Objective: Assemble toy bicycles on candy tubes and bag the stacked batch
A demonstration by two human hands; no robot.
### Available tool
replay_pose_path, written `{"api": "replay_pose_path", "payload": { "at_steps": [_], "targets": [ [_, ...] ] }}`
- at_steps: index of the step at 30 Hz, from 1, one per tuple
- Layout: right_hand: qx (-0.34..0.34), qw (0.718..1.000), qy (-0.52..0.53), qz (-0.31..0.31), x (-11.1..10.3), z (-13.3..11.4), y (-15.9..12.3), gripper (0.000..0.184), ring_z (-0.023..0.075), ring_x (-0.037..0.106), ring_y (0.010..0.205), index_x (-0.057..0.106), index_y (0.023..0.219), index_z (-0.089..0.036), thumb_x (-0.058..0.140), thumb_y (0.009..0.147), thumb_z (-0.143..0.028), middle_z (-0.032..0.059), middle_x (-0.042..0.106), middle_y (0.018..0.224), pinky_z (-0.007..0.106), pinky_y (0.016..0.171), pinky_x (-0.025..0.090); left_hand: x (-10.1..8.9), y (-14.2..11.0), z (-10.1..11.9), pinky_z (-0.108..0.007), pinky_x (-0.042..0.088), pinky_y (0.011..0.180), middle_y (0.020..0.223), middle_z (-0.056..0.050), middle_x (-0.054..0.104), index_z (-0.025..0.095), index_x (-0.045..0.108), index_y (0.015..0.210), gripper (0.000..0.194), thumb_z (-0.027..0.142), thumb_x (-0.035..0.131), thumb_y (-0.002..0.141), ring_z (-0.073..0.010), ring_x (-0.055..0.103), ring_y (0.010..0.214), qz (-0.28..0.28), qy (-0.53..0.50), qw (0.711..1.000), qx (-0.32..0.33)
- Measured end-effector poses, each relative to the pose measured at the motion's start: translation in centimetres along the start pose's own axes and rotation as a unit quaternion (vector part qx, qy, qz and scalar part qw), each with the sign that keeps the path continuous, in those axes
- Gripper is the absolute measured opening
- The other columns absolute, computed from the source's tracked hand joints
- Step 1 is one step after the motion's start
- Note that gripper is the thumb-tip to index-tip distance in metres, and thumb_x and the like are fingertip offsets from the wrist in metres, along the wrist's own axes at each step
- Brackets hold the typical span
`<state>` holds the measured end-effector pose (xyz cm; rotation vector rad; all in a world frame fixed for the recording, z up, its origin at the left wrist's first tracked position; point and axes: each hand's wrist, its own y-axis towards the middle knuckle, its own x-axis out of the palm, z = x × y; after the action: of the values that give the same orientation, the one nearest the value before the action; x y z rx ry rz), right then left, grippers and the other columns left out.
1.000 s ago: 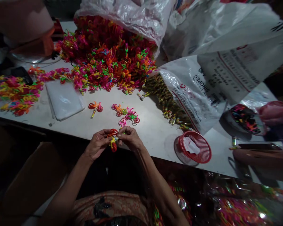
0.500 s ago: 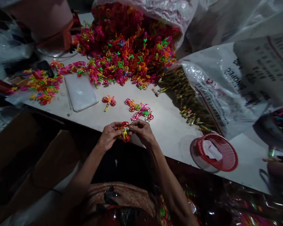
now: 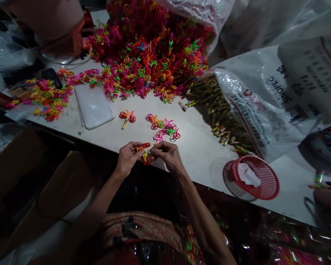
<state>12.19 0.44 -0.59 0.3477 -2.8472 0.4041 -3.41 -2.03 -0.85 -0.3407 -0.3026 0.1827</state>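
My left hand [image 3: 128, 157] pinches a small plastic toy bicycle [image 3: 146, 157], yellow with red wheels, just over the table's front edge. An orange part shows by its upper wheel. My right hand [image 3: 168, 156] is closed against the bicycle's right side, its fingertips on something small that they mostly hide. Just beyond my hands lies a loose group of toy bicycles [image 3: 165, 127] in pink, orange and green. To their left rests an orange-and-pink toy bicycle [image 3: 127, 116] with a short yellow striped tube [image 3: 124, 123] against it.
A large heap of colourful toy bicycles [image 3: 143, 66] spills from a plastic bag at the back. Printed tubes [image 3: 209, 103] pile out of a white printed sack [image 3: 253, 88] on the right. Clear plastic sheets [image 3: 95, 106] lie left; a red mesh basket [image 3: 264, 180] stands near the front edge.
The toy bicycle in my hands has tilted slightly, its upper red wheel now seen more edge-on. Both hands stay at nearly the same place, and the view has shifted a little.
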Motion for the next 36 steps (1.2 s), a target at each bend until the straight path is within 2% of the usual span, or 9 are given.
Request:
{"api": "replay_pose_path", "payload": {
  "at_steps": [7, 11, 13, 15, 18, 21, 24, 28, 36],
  "targets": [
    [-0.055, 0.993, -0.106, 0.023, 1.6, 1.6, 0.1, 0.029, 0.012, 0.057, 0.051, 0.067, 0.071, -0.017, 0.074, 0.069, -0.045, 0.0005, 0.064, 0.061, 0.025, 0.051, 0.048, -0.7, 0.7, 1.3, -0.03, 0.056, 0.069, 0.082, -0.007, 0.074, 0.013, 0.067, 0.081, 0.043, 0.036, 0.083, 0.047, -0.0185, 0.068, 0.074, -0.003, 0.115, 0.993, 0.013],
    [-0.136, 0.952, -0.263, 0.071, -2.7, -0.1, 1.2, 0.042, 0.0125, 0.061, 0.069, 0.066, 0.113, -0.022, 0.068, 0.077, -0.044, 0.006, 0.066, 0.106, 0.026, 0.062, 0.051, -4.0, 3.2, 3.7, -0.042, 0.058, 0.07, 0.09, -0.008, 0.073, 0.014, 0.067, 0.095, 0.044, 0.042, 0.072, 0.062, -0.0222, 0.067, 0.074, 0.108, 0.231, 0.962, 0.098],
    [-0.133, 0.895, -0.39, 0.172, -7.2, -2.4, 1.5, 0.036, 0.0148, 0.062, 0.076, 0.064, 0.116, -0.022, 0.062, 0.083, -0.038, 0.0079, 0.063, 0.111, 0.028, 0.068, 0.051, -6.0, 5.3, 4.4, -0.054, 0.054, 0.083, 0.098, -0.009, 0.071, 0.016, 0.068, 0.104, 0.044, 0.034, 0.069, 0.064, -0.029, 0.067, 0.088, 0.208, 0.362, 0.888, 0.192],
    [-0.054, 0.793, -0.533, 0.29, -12.0, -5.0, 1.4, 0.029, 0.0199, 0.062, 0.086, 0.063, 0.112, -0.018, 0.058, 0.086, -0.028, 0.012, 0.061, 0.114, 0.033, 0.077, 0.049, -6.9, 6.7, 4.6, -0.063, 0.042, 0.099, 0.119, -0.014, 0.064, 0.016, 0.068, 0.106, 0.043, 0.03, 0.069, 0.065, -0.0394, 0.057, 0.114, 0.238, 0.474, 0.785, 0.319],
    [0.075, 0.647, -0.645, 0.399, -17.2, -7.8, 1.5, 0.029, 0.0297, 0.056, 0.106, 0.058, 0.115, -0.013, 0.052, 0.089, -0.025, 0.0183, 0.057, 0.121, 0.041, 0.085, 0.044, -5.0, 6.3, 3.2, -0.055, 0.046, 0.097, 0.113, -0.014, 0.066, 0.016, 0.068, 0.105, 0.029, 0.029, 0.053, 0.083, -0.0335, 0.059, 0.11, 0.124, 0.534, 0.707, 0.447],
    [0.115, 0.6, -0.671, 0.42, -18.4, -7.7, 2.4, 0.037, 0.0313, 0.053, 0.108, 0.053, 0.12, -0.012, 0.05, 0.092, -0.035, 0.0208, 0.053, 0.125, 0.04, 0.081, 0.044, 0.1, 4.4, 0.2, -0.042, 0.049, 0.093, 0.108, -0.012, 0.068, 0.018, 0.067, 0.109, 0.03, 0.028, 0.046, 0.09, -0.0255, 0.061, 0.103, -0.031, 0.592, 0.675, 0.439],
    [0.087, 0.589, -0.688, 0.415, -16.4, -5.6, 3.3, 0.036, 0.0288, 0.053, 0.105, 0.053, 0.12, -0.013, 0.046, 0.093, -0.036, 0.0188, 0.053, 0.122, 0.036, 0.077, 0.044, 4.5, 3.0, -2.6, -0.045, 0.047, 0.094, 0.127, -0.014, 0.061, 0.02, 0.061, 0.123, 0.038, 0.031, 0.053, 0.087, -0.0301, 0.055, 0.116, -0.056, 0.661, 0.64, 0.387],
    [0.024, 0.607, -0.703, 0.369, -13.2, -2.7, 3.5, 0.029, 0.0251, 0.052, 0.102, 0.057, 0.116, -0.017, 0.047, 0.091, -0.026, 0.015, 0.055, 0.118, 0.032, 0.076, 0.043, 5.4, 2.7, -3.9, -0.04, 0.049, 0.092, 0.129, -0.013, 0.059, 0.022, 0.063, 0.119, 0.034, 0.02, 0.051, 0.087, -0.0267, 0.057, 0.113, -0.074, 0.674, 0.645, 0.353],
    [-0.071, 0.746, -0.574, 0.331, -15.6, -3.6, 2.3, 0.027, 0.0223, 0.058, 0.095, 0.068, 0.104, -0.02, 0.051, 0.084, -0.023, 0.0079, 0.068, 0.102, 0.034, 0.083, 0.044, 3.4, 4.7, -1.0, -0.028, 0.051, 0.07, 0.097, -0.006, 0.063, 0.019, 0.066, 0.096, 0.02, 0.022, 0.053, 0.081, -0.0172, 0.062, 0.084, -0.006, 0.443, 0.834, 0.328]
  ]
}}
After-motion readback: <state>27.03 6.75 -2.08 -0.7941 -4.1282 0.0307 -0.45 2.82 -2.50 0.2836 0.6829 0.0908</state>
